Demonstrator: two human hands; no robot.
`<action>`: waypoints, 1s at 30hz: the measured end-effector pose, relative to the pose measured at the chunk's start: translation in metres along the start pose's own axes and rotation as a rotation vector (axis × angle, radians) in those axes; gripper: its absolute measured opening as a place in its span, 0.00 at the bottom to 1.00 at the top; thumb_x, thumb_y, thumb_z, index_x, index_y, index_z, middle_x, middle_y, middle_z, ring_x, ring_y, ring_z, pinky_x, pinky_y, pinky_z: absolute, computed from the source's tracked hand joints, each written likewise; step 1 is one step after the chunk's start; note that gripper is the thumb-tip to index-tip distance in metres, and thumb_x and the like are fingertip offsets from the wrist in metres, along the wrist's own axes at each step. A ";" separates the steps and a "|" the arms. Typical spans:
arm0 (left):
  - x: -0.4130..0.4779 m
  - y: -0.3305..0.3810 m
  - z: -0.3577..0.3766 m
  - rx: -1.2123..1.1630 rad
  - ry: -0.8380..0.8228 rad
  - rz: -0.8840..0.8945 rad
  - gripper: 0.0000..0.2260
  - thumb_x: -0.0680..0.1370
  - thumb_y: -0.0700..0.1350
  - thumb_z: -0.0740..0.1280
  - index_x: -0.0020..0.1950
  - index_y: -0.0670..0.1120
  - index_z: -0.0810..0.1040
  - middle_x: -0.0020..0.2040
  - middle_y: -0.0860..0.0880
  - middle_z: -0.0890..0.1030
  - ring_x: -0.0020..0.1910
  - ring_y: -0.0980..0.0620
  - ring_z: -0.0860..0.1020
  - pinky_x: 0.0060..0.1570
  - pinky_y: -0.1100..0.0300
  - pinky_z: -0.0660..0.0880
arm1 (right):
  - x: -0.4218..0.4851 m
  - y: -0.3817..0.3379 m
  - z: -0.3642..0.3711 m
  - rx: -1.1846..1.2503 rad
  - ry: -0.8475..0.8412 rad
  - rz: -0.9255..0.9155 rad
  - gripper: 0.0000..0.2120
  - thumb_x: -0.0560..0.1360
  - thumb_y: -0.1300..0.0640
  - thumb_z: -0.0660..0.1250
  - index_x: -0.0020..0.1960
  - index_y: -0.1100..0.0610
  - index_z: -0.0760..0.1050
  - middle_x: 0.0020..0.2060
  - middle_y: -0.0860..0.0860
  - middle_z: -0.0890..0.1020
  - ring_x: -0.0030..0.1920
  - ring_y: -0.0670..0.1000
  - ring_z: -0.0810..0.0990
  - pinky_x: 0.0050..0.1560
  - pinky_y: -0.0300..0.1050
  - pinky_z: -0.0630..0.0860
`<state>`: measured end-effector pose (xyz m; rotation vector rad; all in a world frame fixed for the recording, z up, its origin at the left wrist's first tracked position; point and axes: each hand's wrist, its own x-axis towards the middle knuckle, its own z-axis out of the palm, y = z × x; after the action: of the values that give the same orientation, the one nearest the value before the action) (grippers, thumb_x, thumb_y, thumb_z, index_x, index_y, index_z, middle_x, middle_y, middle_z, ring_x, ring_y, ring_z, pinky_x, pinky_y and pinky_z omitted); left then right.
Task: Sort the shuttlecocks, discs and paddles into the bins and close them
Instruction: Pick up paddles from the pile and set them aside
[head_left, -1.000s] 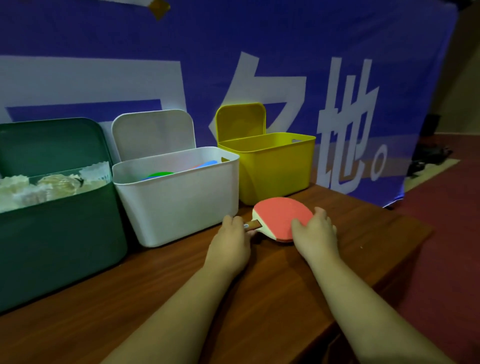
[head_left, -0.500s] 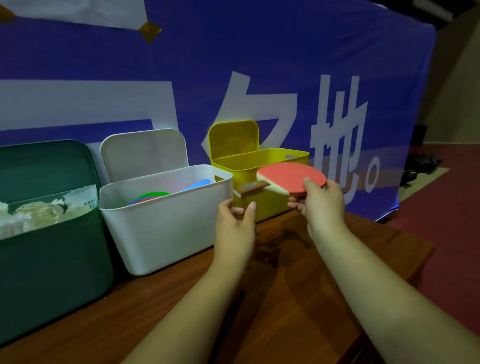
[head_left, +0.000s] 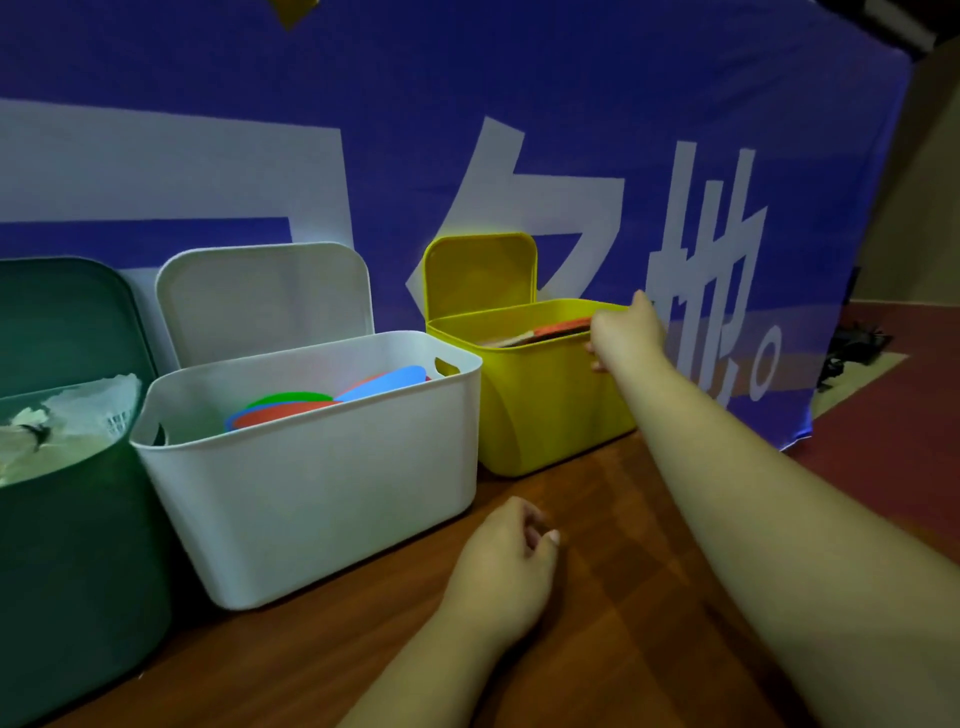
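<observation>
Red paddle (head_left: 563, 328) inside yellow bin (head_left: 545, 410), just beside right hand (head_left: 626, 332).

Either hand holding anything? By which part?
The left hand holds nothing, loosely curled. The right hand is at the yellow bin rim beside the red paddle; a grip cannot be told.
</observation>
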<state>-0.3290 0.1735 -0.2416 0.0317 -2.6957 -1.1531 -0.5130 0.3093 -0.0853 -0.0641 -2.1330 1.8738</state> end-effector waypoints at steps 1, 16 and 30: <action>0.000 -0.001 -0.001 -0.006 0.000 0.002 0.11 0.84 0.58 0.64 0.65 0.57 0.74 0.52 0.58 0.78 0.50 0.59 0.78 0.51 0.60 0.78 | -0.004 0.009 0.000 -0.104 0.059 -0.072 0.30 0.83 0.61 0.62 0.83 0.54 0.60 0.74 0.54 0.71 0.58 0.56 0.82 0.53 0.51 0.83; -0.009 0.008 -0.018 -0.063 -0.153 -0.074 0.12 0.82 0.43 0.66 0.64 0.55 0.74 0.52 0.53 0.82 0.48 0.55 0.81 0.51 0.55 0.82 | -0.099 0.088 -0.011 -0.253 -0.049 -0.166 0.16 0.83 0.59 0.64 0.70 0.54 0.72 0.66 0.51 0.70 0.43 0.47 0.78 0.36 0.41 0.73; -0.245 -0.030 -0.147 0.300 -0.122 -0.195 0.21 0.82 0.54 0.69 0.73 0.60 0.70 0.65 0.61 0.76 0.64 0.62 0.75 0.68 0.59 0.72 | -0.330 0.078 0.000 -0.654 -0.568 -0.449 0.08 0.81 0.52 0.62 0.53 0.50 0.80 0.56 0.49 0.76 0.54 0.53 0.78 0.57 0.51 0.78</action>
<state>-0.0616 0.0729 -0.2089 0.2844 -3.0064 -0.8088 -0.2106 0.2451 -0.2259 0.8192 -2.7382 0.9554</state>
